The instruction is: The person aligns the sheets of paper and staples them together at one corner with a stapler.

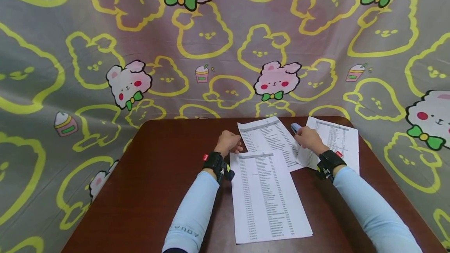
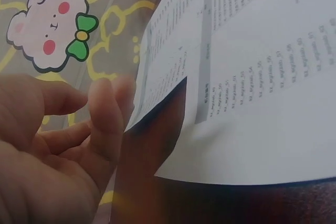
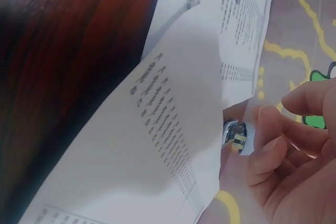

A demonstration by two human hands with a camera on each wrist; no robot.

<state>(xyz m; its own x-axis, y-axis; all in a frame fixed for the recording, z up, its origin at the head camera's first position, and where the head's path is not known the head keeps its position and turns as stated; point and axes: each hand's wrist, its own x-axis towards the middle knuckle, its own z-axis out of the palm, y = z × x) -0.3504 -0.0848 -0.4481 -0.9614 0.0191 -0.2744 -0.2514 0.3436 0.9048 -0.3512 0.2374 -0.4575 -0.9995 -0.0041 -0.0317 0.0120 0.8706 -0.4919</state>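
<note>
My left hand (image 1: 229, 142) hovers by the top left corner of the front printed sheet (image 1: 267, 198). In the left wrist view, its fingers (image 2: 105, 114) are loosely bent with nothing between them, apart from the paper. My right hand (image 1: 309, 139) is at the left edge of the right printed sheet (image 1: 337, 136), close beside a small light-blue stapler (image 1: 295, 127). The right wrist view shows the stapler (image 3: 237, 137) just beyond loosely bent fingers (image 3: 269, 156); whether they touch it is hard to tell. A third printed sheet (image 1: 263, 136) lies behind, partly under the front one.
The papers lie on a dark reddish-brown table (image 1: 158, 175). A grey curtain (image 1: 225, 65) with cartoon figures hangs behind its far edge and along the sides. The stapler stands near the far edge, between the back and right sheets.
</note>
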